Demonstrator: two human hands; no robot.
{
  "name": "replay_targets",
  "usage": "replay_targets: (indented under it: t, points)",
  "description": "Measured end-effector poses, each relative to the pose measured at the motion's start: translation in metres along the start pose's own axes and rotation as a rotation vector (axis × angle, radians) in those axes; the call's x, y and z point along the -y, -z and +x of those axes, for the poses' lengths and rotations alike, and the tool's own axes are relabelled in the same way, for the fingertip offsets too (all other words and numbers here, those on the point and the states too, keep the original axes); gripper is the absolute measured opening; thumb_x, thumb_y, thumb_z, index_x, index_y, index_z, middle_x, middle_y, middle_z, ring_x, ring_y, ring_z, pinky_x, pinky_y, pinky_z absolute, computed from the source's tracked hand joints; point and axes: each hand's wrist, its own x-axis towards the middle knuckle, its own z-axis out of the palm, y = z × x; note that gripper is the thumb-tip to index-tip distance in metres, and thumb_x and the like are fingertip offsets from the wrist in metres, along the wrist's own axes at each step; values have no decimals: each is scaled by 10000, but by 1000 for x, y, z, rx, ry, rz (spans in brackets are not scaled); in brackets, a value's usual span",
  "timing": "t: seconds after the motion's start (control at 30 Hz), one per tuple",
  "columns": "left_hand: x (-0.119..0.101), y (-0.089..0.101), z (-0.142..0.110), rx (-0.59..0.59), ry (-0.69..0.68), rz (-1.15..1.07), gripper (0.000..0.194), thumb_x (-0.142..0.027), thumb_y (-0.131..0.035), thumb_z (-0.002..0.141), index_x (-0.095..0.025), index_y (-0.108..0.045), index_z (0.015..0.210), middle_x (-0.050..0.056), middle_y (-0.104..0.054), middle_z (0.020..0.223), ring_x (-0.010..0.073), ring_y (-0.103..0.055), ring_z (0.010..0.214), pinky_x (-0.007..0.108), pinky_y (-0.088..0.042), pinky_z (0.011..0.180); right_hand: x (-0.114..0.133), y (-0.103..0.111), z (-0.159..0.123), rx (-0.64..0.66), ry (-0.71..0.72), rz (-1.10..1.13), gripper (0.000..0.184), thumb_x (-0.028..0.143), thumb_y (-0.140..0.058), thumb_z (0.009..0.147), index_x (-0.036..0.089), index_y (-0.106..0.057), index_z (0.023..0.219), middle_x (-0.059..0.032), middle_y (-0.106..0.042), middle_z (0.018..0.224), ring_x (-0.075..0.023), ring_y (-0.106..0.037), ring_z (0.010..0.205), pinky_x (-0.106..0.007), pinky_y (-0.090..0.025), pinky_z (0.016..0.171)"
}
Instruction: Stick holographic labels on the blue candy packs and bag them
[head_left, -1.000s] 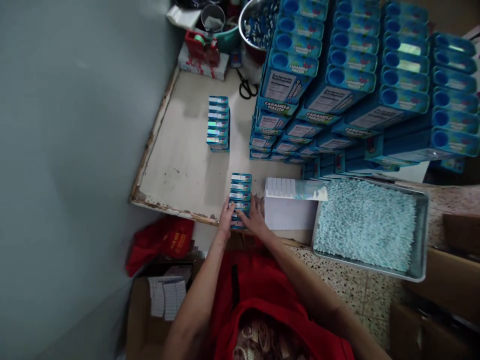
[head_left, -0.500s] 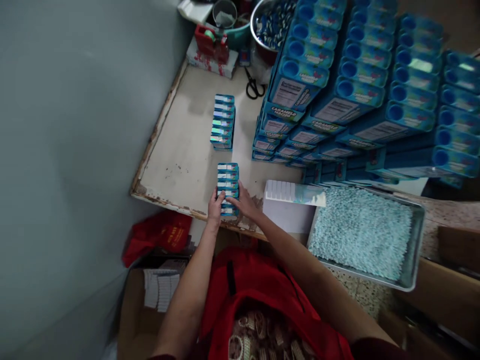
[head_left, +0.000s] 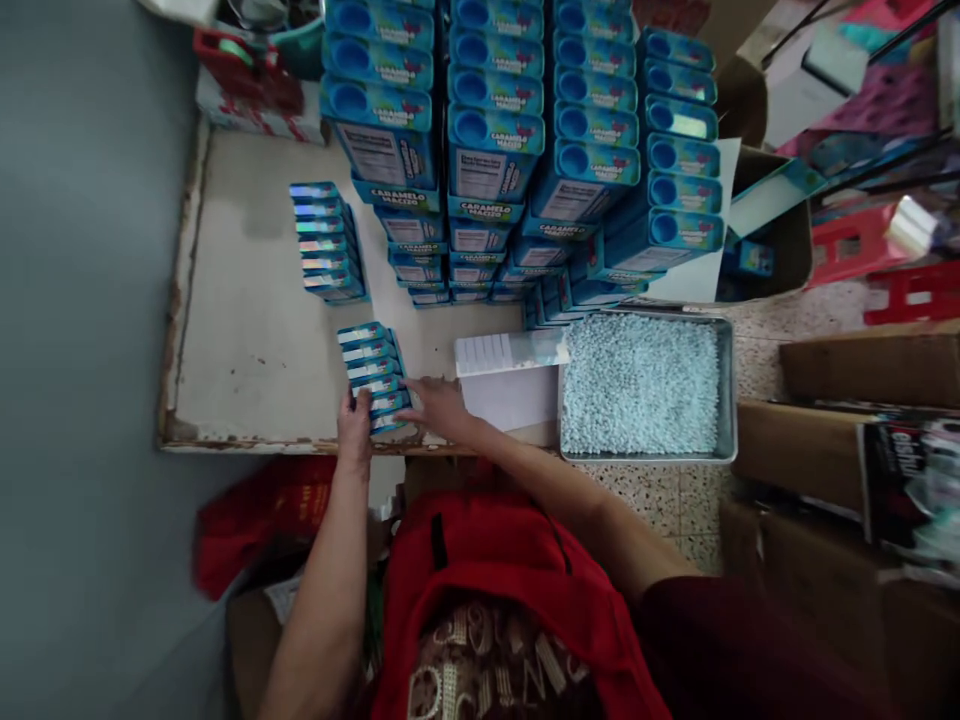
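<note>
A row of several small blue boxes (head_left: 377, 370) with white strips on their edges stands near the table's front edge. My left hand (head_left: 355, 418) is closed around its near left side, thumb on top. From the right, my right hand (head_left: 437, 408) grips the near end of the same row, fingers and thumb against the boxes. Farther back on the table, a second row of matching small boxes (head_left: 327, 243) stands apart from both hands.
Tall stacks of blue display boxes (head_left: 480, 165) fill the table's back right. A metal tray of pale blue candies (head_left: 641, 385) juts past the front edge, beside a partly filled clear strip pack (head_left: 510, 352) on white paper. A red tape dispenser (head_left: 251, 75) sits at back left.
The view has swung to the right, so the table things appear farther left and more of the cartons at right shows. Both hands stay at the same row of boxes.
</note>
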Motion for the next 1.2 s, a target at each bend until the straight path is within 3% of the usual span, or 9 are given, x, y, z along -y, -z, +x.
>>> replay_targets:
  t: [0.1, 0.17, 0.3, 0.43, 0.53, 0.63, 0.83, 1.03, 1.2]
  points:
    - [3, 11, -9, -118, 26, -21, 801, -794, -710, 850, -199, -589, 1371, 123, -715, 1211, 223, -722, 1081, 318, -613, 879, -30, 40, -49, -92, 48, -136, 394, 402, -594, 1099, 223, -698, 1434, -139, -722, 1393, -301, -614, 1316, -471, -457, 1195]
    - [1, 22, -20, -236, -12, 10, 767, -816, -600, 904, -199, -564, 1359, 114, -698, 1179, 218, -715, 1076, 327, -603, 881, -54, 71, -77, -219, -74, -216, 354, 319, -526, 1112, 203, -732, 1376, -146, -746, 1343, -311, -612, 1291, -481, -464, 1176]
    - [-15, 41, -47, -443, -371, 314, 631, -643, -717, 890, -184, -635, 1315, 127, -700, 1238, 253, -684, 1143, 401, -567, 1015, -90, 122, -98, -340, -282, -349, 406, 255, -478, 1101, 151, -699, 1425, -172, -716, 1390, -323, -610, 1289, -462, -480, 1160]
    - [-37, 20, -69, -187, -695, 583, 360, -526, -721, 935, -204, -756, 1092, 130, -754, 1123, 310, -681, 1092, 515, -517, 1100, -96, 147, -75, -207, -229, -484, 502, 198, -505, 1063, 117, -607, 1548, -201, -584, 1596, -339, -567, 1403, -461, -458, 1212]
    - [-50, -28, -79, 64, -811, 638, 253, -460, -656, 990, -242, -786, 986, 123, -774, 1054, 317, -688, 1070, 520, -516, 1092, -93, 156, -47, -73, -247, -579, 743, 124, -559, 987, 171, -402, 1712, -220, -431, 1727, -363, -582, 1425, -485, -502, 1160]
    - [-56, -78, -89, 227, -863, 650, 221, -385, -622, 1019, -272, -807, 973, 124, -775, 1065, 318, -691, 1086, 516, -521, 1086, -94, 165, -25, -9, -307, -600, 792, 69, -533, 953, 178, -385, 1722, -253, -550, 1623, -346, -698, 1282, -474, -557, 1069]
    - [-51, -122, -94, 293, -782, 697, 324, -212, -739, 901, -262, -773, 1219, 151, -735, 1280, 367, -642, 1257, 563, -470, 1178, -103, 174, -29, 14, -291, -542, 448, 27, -500, 961, 152, -795, 1274, -202, -782, 1268, -292, -747, 1174, -358, -566, 944]
    - [-49, -138, -69, 267, -534, 723, 749, -265, -913, 736, -176, -648, 1431, 214, -644, 1419, 426, -581, 1398, 599, -425, 1233, -90, 177, -66, -39, -231, -481, 403, 84, -514, 998, 209, -824, 1223, -153, -778, 1255, -301, -653, 1238, -392, -494, 1020]
    - [-49, -141, -79, 226, -282, 385, 693, -416, -858, 820, -155, -629, 1419, 208, -678, 1380, 351, -660, 1304, 500, -523, 1125, -67, 191, -97, -200, -105, -438, 375, 187, -477, 1068, 225, -811, 1233, -140, -762, 1224, -336, -589, 1244, -458, -451, 1037]
